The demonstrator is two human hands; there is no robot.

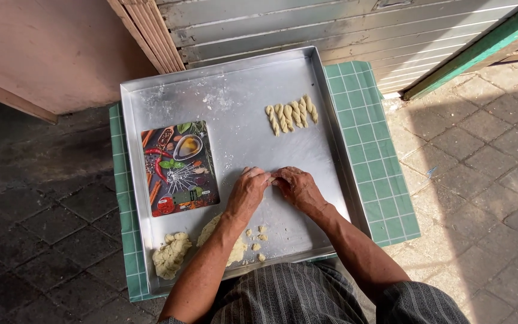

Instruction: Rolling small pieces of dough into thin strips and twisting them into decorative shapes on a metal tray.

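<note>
While our left hand (246,193) and right hand (297,187) pinch one dough piece (271,178), we count five twists (292,114) done, dough lump (171,255) left.

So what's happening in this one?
A person sits over a large square metal tray on a green checked cloth. Left hand and right hand pinch a small piece of pale dough between them. Five twisted dough sticks lie at the tray's far side; a lump of pale dough sits near the front edge.
</note>
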